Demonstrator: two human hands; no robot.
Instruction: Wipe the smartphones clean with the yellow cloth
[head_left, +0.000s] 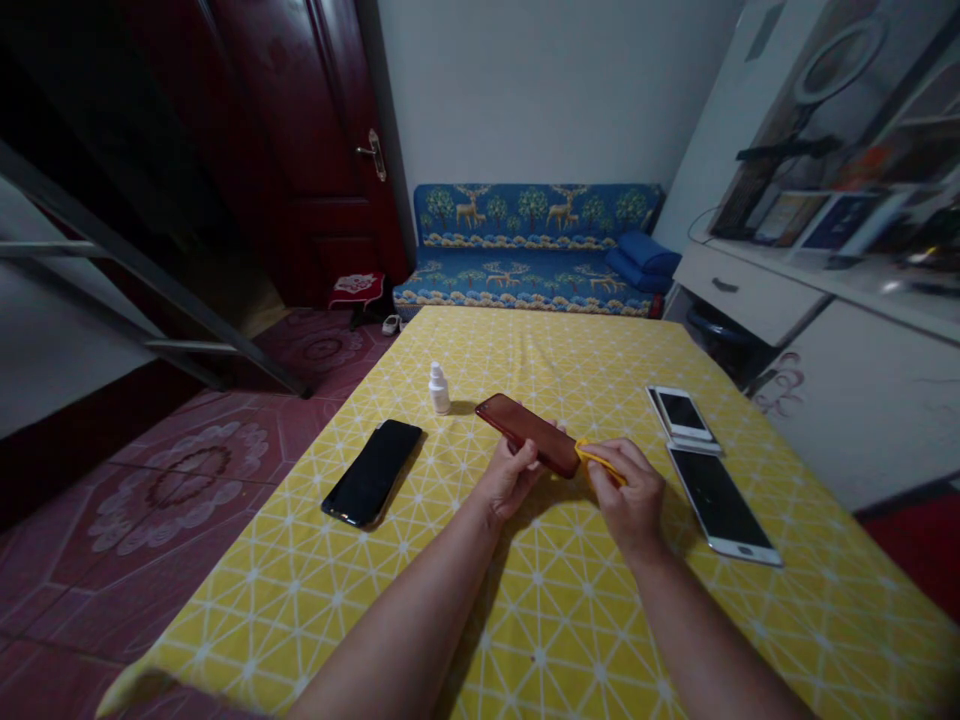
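Note:
My left hand (515,472) is closed around a reddish-brown phone (529,428), thumb along its near edge, holding it tilted above the table. Pinched in my right hand (628,490) is a yellow cloth (604,458), which meets the right end of the phone. Part of the cloth is hidden by the fingers. A small white bottle (439,390) stands upright beyond my left hand. Left of that hand lies a black phone (373,472). Right of my right hand lies a large white-framed phone (724,505), with a smaller white phone (684,413) on another pale device behind it.
A yellow patterned cloth covers the table (360,625). Beyond its far edge is a blue sofa (525,265). A white cabinet (862,380) stands along the right, and a metal ladder (180,310) leans at the left near a dark red door (300,150).

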